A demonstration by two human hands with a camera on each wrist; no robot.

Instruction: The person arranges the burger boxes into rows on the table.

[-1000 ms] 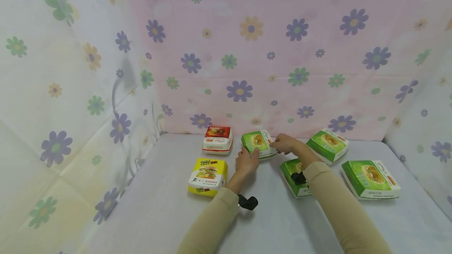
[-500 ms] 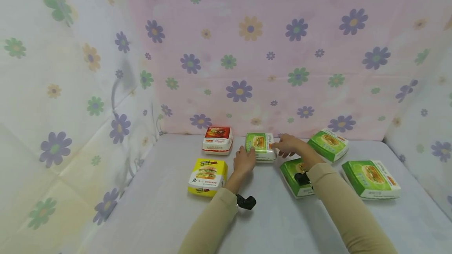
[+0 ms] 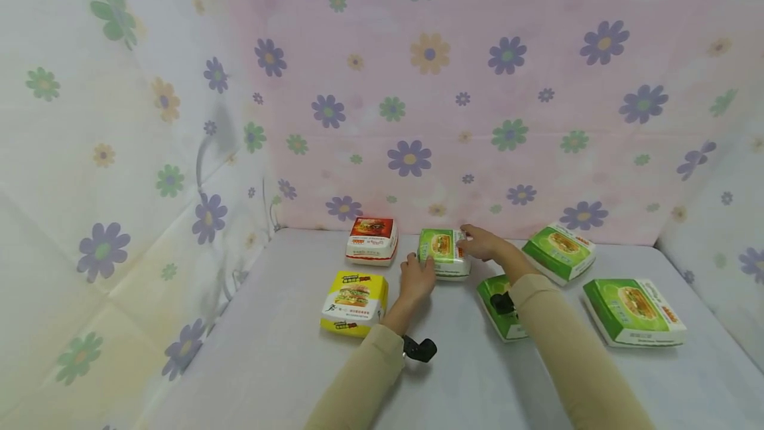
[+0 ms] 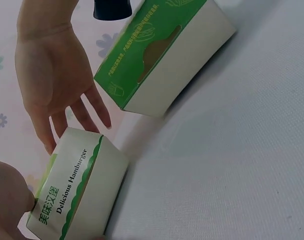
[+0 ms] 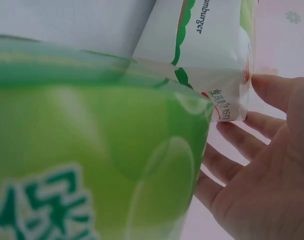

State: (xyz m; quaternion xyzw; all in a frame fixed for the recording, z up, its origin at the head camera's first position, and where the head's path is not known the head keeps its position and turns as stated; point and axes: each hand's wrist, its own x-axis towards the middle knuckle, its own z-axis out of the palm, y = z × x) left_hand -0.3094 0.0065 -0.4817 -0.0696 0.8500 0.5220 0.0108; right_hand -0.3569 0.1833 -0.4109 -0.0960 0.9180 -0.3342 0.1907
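Central carton: a green-and-white cardboard burger box (image 3: 440, 244) is seen on the pale cloth-covered table (image 3: 453, 363), near its far edge and between the hands (its near side is lettered "Delicious Hamburger").
Left hand: the box's left end is held by the person's left hand (image 3: 416, 281), thumb laid at the near top edge, fingers partly curled at the left side; firmness cannot be told.
Right hand: the box's right end is touched by the right hand (image 3: 486, 244), its fingers loosely spread and not closed round it.
Left cartons: a red-and-white cardboard box (image 3: 372, 241) is placed just left of the central one; nearer, a yellow-and-white cardboard box (image 3: 354, 304) is set.
Right cartons: three more green-and-white boxes (image 3: 635, 310) are spread on the right, one far, one near, one partly hidden by the right forearm.
Backdrop: the far side is closed by a pink flower-printed cloth (image 3: 358, 118).
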